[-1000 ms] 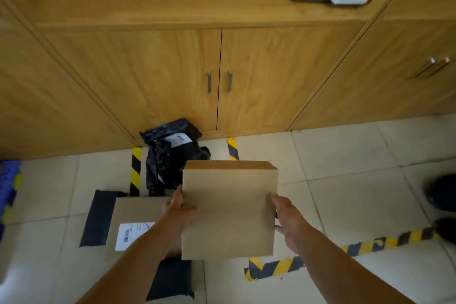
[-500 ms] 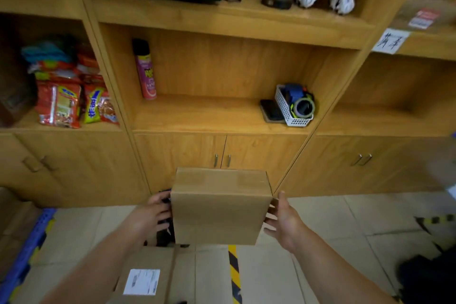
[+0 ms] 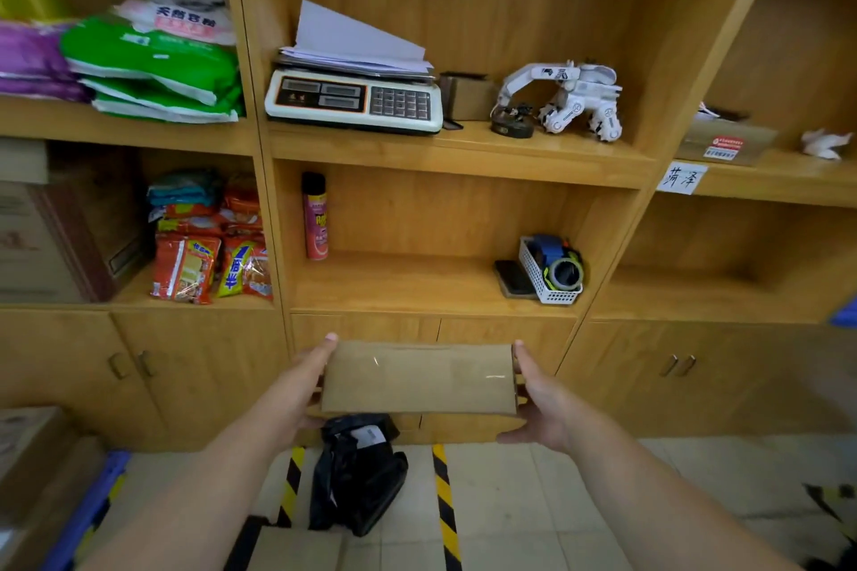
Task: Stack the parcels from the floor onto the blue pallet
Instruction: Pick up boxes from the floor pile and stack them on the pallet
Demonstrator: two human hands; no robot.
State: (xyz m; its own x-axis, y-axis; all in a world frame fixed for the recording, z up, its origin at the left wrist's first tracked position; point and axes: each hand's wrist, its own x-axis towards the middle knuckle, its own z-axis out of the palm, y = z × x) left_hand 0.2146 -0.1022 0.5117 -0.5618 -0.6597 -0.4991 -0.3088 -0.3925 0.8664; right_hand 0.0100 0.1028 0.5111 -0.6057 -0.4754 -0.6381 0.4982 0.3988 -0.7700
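A: Cardboard parcel (image 3: pixel 419 378) held in the air before the lower cabinet doors (image 3: pixel 199 378), between both hands. Left hand (image 3: pixel 297 389) flat on its left end, fingers straight and close together. Right hand (image 3: pixel 540 399) on the right end, fingers straight, thumb spread below.

B: Room around it?

A: Black bagged parcel (image 3: pixel 357 475) on the floor right below, between two yellow-black tape strips (image 3: pixel 445 501). Another box edge (image 3: pixel 294 549) at bottom. Blue pallet (image 3: pixel 86 519) edge low left, cartons (image 3: pixel 37 454) on it.

B: Containers?

A: White basket (image 3: pixel 540 276) on the shelf holds tape rolls (image 3: pixel 563 271).
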